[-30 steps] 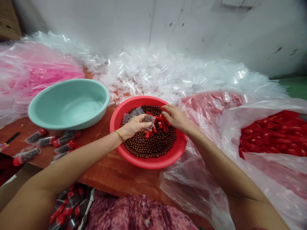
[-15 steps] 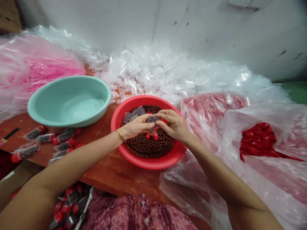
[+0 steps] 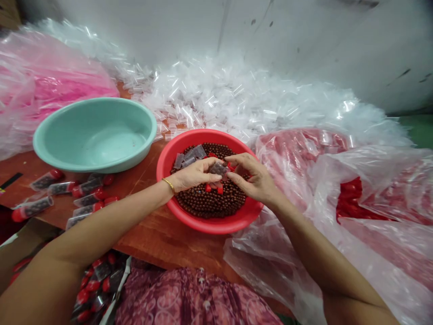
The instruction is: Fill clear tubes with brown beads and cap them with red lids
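A red basin (image 3: 176, 212) full of small brown beads (image 3: 211, 205) sits on the wooden table in front of me. Over it, my left hand (image 3: 192, 175) pinches a small clear tube (image 3: 219, 169) filled with beads. My right hand (image 3: 253, 178) meets it from the right, fingers closed on the tube's end and on a red cap I can barely see. A few clear tubes (image 3: 189, 158) and loose red caps (image 3: 216, 188) lie on the beads.
An empty teal basin (image 3: 94, 135) stands at the left. Filled red-capped tubes (image 3: 67, 194) lie on the table (image 3: 158, 243) below it. A heap of clear tubes (image 3: 219, 99) fills the back; bags of red caps (image 3: 358, 198) lie right, a pink bag (image 3: 43, 90) left.
My right hand left the loose caps in the basin and came to the tube in my left hand. Both hands now close on the tube together.
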